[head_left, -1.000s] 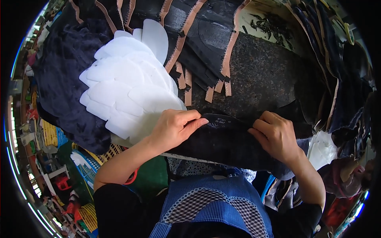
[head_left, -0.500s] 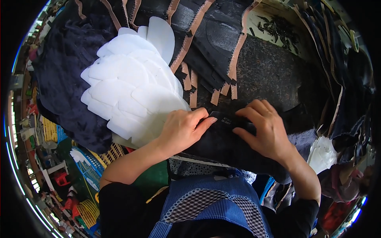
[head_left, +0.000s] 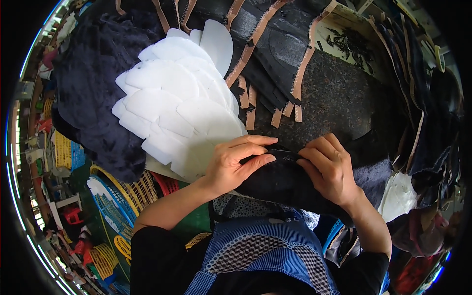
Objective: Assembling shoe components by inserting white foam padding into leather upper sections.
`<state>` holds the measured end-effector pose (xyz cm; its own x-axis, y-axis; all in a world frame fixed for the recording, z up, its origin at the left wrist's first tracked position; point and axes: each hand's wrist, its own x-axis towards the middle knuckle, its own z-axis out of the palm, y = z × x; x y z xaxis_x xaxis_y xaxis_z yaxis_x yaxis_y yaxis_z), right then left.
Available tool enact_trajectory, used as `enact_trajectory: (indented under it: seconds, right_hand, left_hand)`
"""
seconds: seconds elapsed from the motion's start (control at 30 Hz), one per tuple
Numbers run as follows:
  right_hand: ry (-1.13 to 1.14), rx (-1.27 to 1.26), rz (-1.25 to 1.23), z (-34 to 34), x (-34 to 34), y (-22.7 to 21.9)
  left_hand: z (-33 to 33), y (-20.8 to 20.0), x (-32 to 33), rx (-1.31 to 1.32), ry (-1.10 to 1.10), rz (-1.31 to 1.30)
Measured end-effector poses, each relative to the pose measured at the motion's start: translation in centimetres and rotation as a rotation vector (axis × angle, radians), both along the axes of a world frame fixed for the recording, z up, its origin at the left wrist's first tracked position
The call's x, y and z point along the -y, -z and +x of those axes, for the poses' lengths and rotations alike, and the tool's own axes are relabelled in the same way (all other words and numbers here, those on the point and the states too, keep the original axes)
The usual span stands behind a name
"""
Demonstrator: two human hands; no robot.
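A small black piece of material (head_left: 286, 156) with pale print lies between my hands, above the near edge of the dark work surface. My left hand (head_left: 241, 160) has its thumb on the left end of the piece and its fingers behind it. At the other end my right hand (head_left: 330, 168) pinches the piece between thumb and bent fingers. Black furry cloth (head_left: 285, 182) lies under and in front of both hands. Just beyond my left hand spreads a pile of white rounded sheets (head_left: 172, 98), overlapping one another.
Dark plush cloth (head_left: 98, 93) covers the left of the table. Tan zigzag-edged strips (head_left: 306, 59) lie on black pieces at the back. Dark strips (head_left: 413, 73) hang at the right, above a white bundle (head_left: 398, 194). Yellow and blue baskets (head_left: 115, 206) stand at lower left.
The black piece has tilted, so its printed face shows less. My right hand has closed in on its right end. The whole view has shifted slightly.
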<state>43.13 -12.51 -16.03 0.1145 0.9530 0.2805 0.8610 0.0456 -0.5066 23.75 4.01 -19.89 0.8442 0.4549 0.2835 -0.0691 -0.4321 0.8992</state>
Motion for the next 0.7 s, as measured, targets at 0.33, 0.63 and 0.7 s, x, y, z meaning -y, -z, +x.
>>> enact_trajectory:
  seconds: [0.33,0.63,0.7]
  right_hand:
    - [-0.01,-0.053,0.078,-0.7,0.2,0.4]
    - [0.013,-0.06,-0.074,0.0,0.9,-0.8]
    - [0.122,0.073,-0.252,1.7,2.7,-1.8]
  left_hand:
    - [-0.1,0.2,0.8,-0.058,-0.005,-0.389]
    - [1.1,-1.2,0.3,-0.312,0.275,0.088]
    - [0.6,-0.7,0.1,-0.354,0.224,0.102]
